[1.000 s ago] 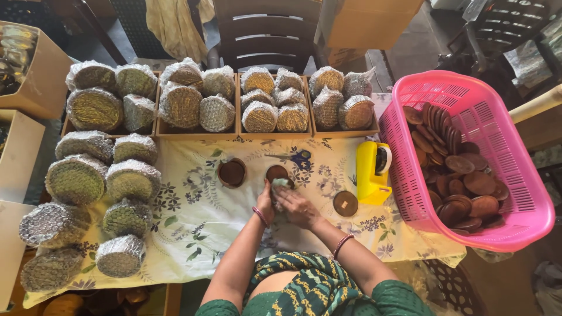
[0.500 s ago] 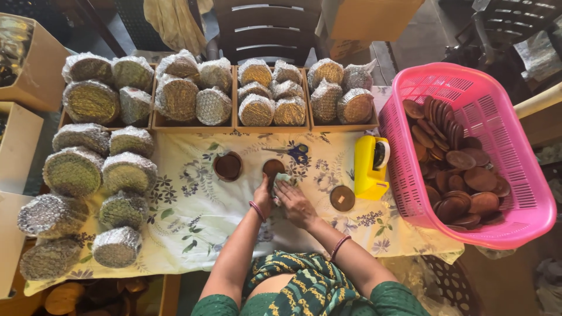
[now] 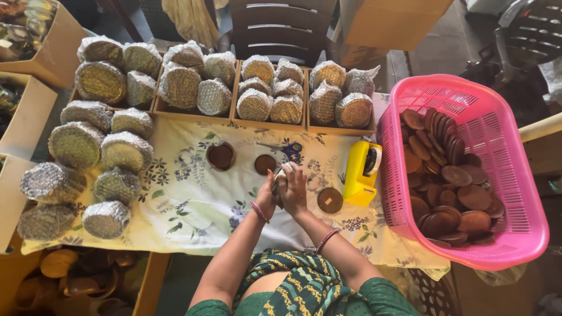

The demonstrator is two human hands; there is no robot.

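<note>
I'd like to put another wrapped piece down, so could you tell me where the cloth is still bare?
The largest bare patch of the floral cloth lies between the wrapped bundles on the left and the left hand. A smaller strip runs below the brown disc and yellow tape dispenser. It is crowded along the wooden trays and beside the pink basket.

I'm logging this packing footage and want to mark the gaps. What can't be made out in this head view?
- The item between the left hand and right hand: both hands cover it; only a bit of pale wrap shows.
- Contents of the bubble-wrapped bundles: the wrap hides them.
- Cardboard box at top left: cut off by the edge, contents blurred.
- Lower discs in the pink basket: buried under upper ones.
</note>
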